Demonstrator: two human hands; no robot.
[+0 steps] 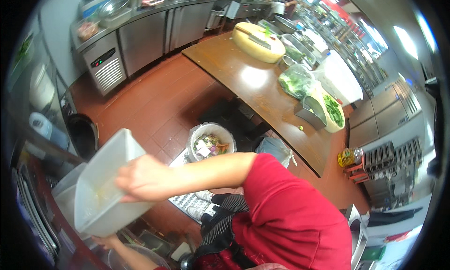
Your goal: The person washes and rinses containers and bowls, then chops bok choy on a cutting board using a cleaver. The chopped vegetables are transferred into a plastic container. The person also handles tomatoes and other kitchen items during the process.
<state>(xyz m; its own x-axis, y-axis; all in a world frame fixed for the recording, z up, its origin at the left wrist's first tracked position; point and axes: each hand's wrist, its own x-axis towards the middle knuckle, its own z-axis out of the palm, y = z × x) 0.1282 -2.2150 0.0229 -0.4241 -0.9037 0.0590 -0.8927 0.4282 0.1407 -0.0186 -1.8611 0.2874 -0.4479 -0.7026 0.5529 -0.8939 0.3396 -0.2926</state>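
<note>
A white translucent plastic container is tilted at the left, its open side turned toward me. Inside it, a little yellowish liquid or residue shows on the wall. My left hand grips the container from underneath, mostly hidden behind its lower edge. Across the picture reaches my right arm, and my right hand is curled over the container's opening with its fingers inside. What those fingers hold, if anything, is hidden. Behind the container stands another clear plastic tub.
A lined bucket of food scraps sits on the floor beside a brown table. The table bears a thick round chopping block with a cleaver, plus bagged greens. A black bin stands at the left.
</note>
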